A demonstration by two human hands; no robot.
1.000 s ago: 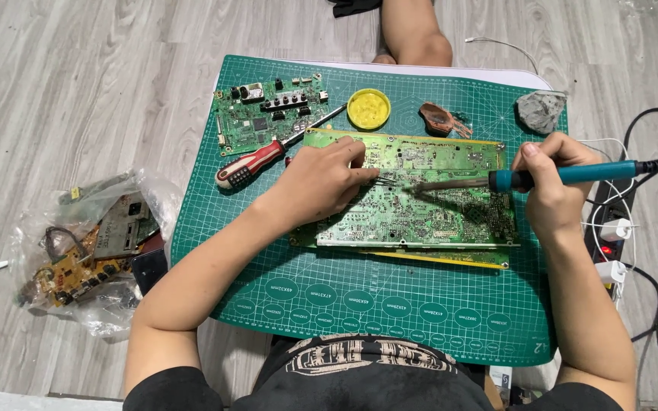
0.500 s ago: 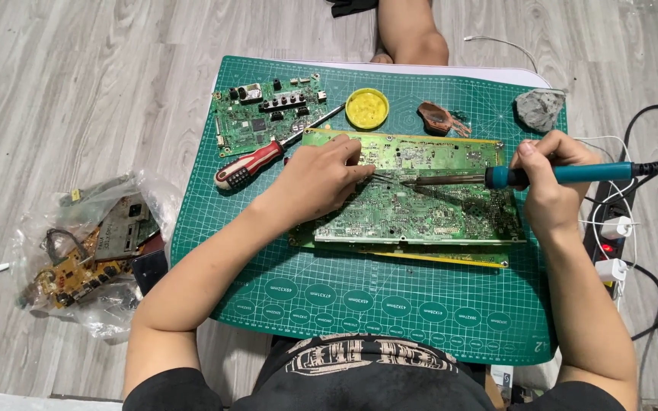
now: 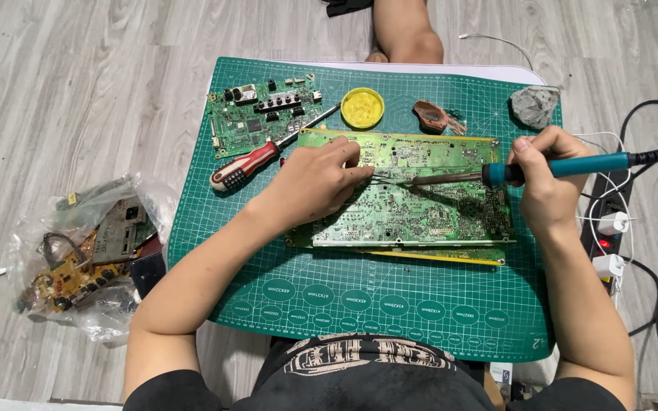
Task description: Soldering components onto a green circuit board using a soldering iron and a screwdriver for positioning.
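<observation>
On the green mat (image 3: 283,304), the big board (image 3: 420,209) lies flat, near its middle, and both hands work over its far half. Right hand (image 3: 546,179) is clamped around the blue iron (image 3: 565,166), and the tip now sits further left than a second ago, edging in toward the left fingers. Left hand (image 3: 317,183) rests on the board's left part, fingers pinched together on something thin, tweezers or wire, I cannot tell which, pointing right to meet the tip. So iron and left fingers have closed up on one spot, and the work looks to be right at a joint. Red screwdriver (image 3: 249,166) lies just left of that hand, small board (image 3: 257,114) and yellow tin (image 3: 362,107) far of it. Bag of scrap boards (image 3: 93,251) sits on the floor, left.
</observation>
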